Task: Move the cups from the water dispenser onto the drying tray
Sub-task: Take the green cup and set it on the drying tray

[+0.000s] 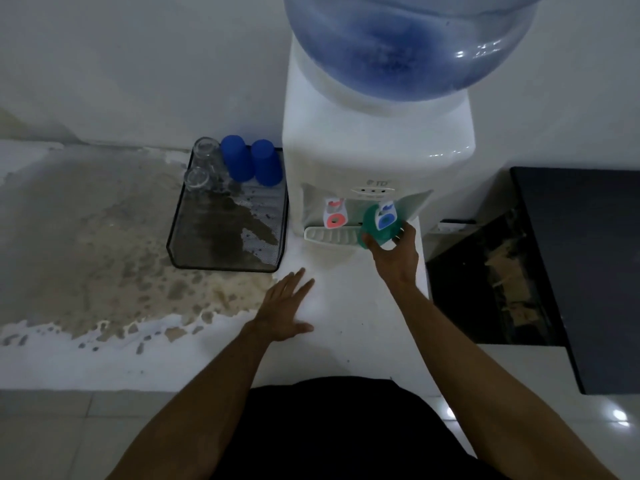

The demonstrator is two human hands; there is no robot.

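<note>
A white water dispenser with a blue bottle on top stands on the counter. My right hand grips a green cup at the dispenser's alcove, under the blue tap and above the right end of the white drip tray. Left of the dispenser lies a black mesh drying tray. At its far end stand two upside-down blue cups and two clear glasses. My left hand rests flat on the counter, fingers spread, just below the tray's near right corner.
The white counter has a large worn brownish patch to the left. A black box or cabinet stands to the right of the dispenser. A red tap sits left of the blue tap. Tiled floor lies below the counter edge.
</note>
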